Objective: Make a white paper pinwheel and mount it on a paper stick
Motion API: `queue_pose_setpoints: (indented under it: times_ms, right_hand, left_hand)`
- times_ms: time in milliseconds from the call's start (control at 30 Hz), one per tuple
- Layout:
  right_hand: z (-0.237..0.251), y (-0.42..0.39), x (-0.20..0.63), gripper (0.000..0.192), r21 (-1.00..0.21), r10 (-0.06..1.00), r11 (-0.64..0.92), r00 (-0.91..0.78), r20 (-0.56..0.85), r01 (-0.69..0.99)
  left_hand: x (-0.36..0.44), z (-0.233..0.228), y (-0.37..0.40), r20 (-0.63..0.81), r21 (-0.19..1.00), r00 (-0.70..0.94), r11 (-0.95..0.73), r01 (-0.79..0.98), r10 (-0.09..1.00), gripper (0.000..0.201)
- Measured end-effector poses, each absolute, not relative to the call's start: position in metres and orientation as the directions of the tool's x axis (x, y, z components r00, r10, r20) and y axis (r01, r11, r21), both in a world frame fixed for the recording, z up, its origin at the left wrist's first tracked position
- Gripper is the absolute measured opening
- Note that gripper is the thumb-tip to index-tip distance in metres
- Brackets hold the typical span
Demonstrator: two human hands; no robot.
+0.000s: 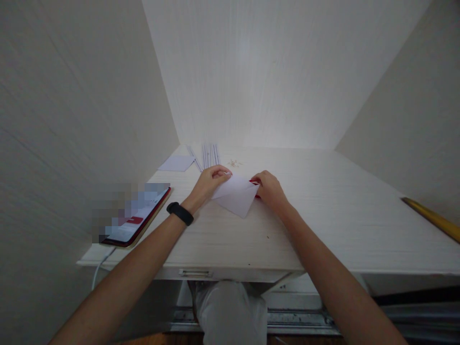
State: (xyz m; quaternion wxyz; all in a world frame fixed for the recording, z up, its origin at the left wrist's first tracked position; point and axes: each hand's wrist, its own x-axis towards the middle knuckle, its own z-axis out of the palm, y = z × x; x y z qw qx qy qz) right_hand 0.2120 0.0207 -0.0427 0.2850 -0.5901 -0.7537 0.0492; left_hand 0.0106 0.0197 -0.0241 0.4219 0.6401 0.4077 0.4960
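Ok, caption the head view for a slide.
Both hands, left hand and right hand, fold white paper on a desk.

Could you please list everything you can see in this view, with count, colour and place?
folded paper: one, white with a red edge showing at its right, on the desk between both hands
desk: one, pale wood grain, set in a walled alcove
phone: one, red-edged, screen lit, left near corner of the desk, cable hanging below
paper sheet: one, white, far left of the desk
paper strips: several, white, at the back of the desk
small bits: a few, pale, beside the strips
ruler-like bar: one, yellow, right edge
wristband: one, black, left wrist
left hand: one, gripping the paper's left corner
right hand: one, pressing the paper's right side
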Motion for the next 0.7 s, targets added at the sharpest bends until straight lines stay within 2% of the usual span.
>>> queue_pose_setpoints:
  times_ms: [67, 167, 300, 400, 500, 700]
  right_hand:
    - [-0.037, 0.018, 0.211, 0.033, -0.462, 0.886, 0.318, -0.086, 0.456, 0.828]
    - [-0.026, 0.013, 0.208, 0.035, -0.522, 0.797, 0.451, -0.065, 0.6, 0.724]
    - [-0.018, 0.006, 0.201, 0.027, -0.456, 0.692, 0.622, -0.173, 0.701, 0.637]
    - [-0.02, 0.004, 0.197, 0.019, -0.343, 0.643, 0.696, -0.337, 0.688, 0.631]
    - [-0.023, 0.003, 0.194, 0.02, -0.253, 0.634, 0.718, -0.459, 0.623, 0.649]
    - [-0.024, 0.002, 0.193, 0.013, -0.213, 0.648, 0.698, -0.476, 0.595, 0.684]
  left_hand:
    - [0.011, -0.024, 0.019, 0.285, 0.948, 0.158, -0.303, 0.102, 0.945, 0.019]
    - [0.011, -0.024, 0.019, 0.297, 0.94, 0.159, -0.318, 0.125, 0.941, 0.02]
    - [0.011, -0.028, 0.022, 0.32, 0.904, 0.226, -0.368, 0.217, 0.92, 0.022]
    - [0.011, -0.032, 0.025, 0.337, 0.877, 0.301, -0.414, 0.245, 0.892, 0.023]
    - [0.013, -0.034, 0.023, 0.318, 0.883, 0.353, -0.411, 0.229, 0.88, 0.024]
    - [0.016, -0.032, 0.017, 0.297, 0.89, 0.338, -0.387, 0.24, 0.893, 0.019]
